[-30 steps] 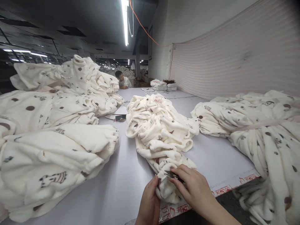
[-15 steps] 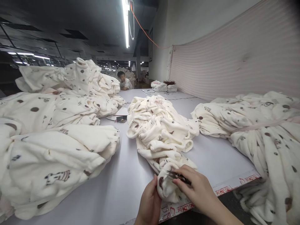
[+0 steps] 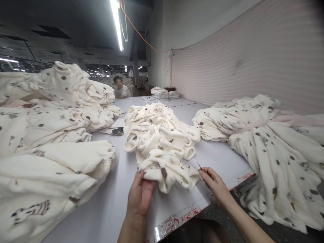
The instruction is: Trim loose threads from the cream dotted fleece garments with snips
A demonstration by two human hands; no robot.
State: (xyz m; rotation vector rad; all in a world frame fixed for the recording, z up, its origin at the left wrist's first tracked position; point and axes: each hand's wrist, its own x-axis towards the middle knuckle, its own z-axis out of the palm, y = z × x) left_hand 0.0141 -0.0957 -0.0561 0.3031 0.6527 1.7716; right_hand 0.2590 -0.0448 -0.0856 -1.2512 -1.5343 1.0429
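Note:
A heap of cream fleece garments (image 3: 158, 138) with brown dots lies in the middle of the white table (image 3: 111, 206). My left hand (image 3: 140, 194) grips the near fold of the frontmost garment (image 3: 168, 173) from below, fingers closed on the cloth. My right hand (image 3: 214, 180) sits just right of that fold with its fingers closed round small thread snips (image 3: 199, 166), whose dark tip pokes up and away from the fabric.
Tall stacks of the same fleece stand at the left (image 3: 50, 135) and right (image 3: 273, 148). A small dark object (image 3: 116, 131) lies by the left stack. Another person (image 3: 120, 88) sits at the far end near folded piles (image 3: 164, 93). The table's taped front edge (image 3: 177, 217) is close.
The snips have come off the garment and my right hand has drawn back to the right. My left hand has shifted from the fold's side to under it. The view swung rightward.

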